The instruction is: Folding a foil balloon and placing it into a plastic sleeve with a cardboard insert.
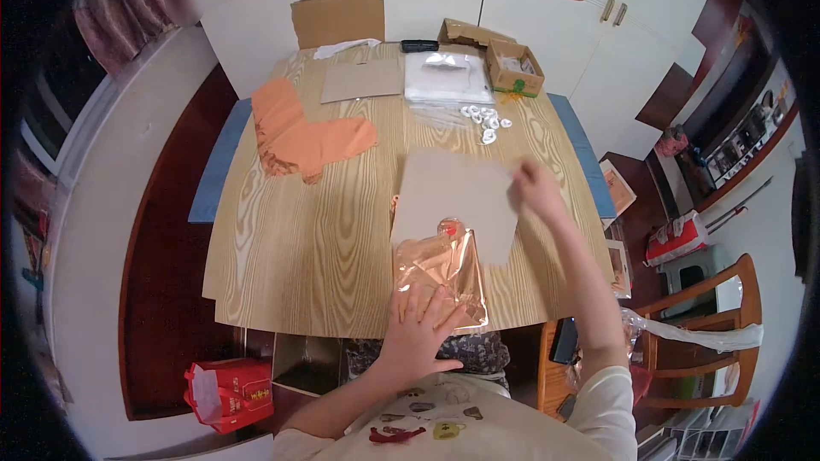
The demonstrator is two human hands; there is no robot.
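My left hand [418,324] lies spread on a shiny copper-coloured foil piece [436,269] near the table's front edge. The foil is flat and creased, with a small rounded tab and a red spot at its far end. Under its far part lies a pale grey cardboard sheet [461,188]. My right hand [540,192] is closed at the sheet's far right edge, seemingly pinching it; motion blurs the fingertips. To the far left is a flat orange foil piece [316,141], bent like an angle, with dark markings on its edges.
At the back of the wood-grain table [307,273] are another grey cardboard sheet [363,81], a stack of clear plastic bags [446,81], several white rings [489,124] and an open cardboard box [517,72]. A wooden chair [700,324] stands at right, a red bag [229,393] on the floor at left.
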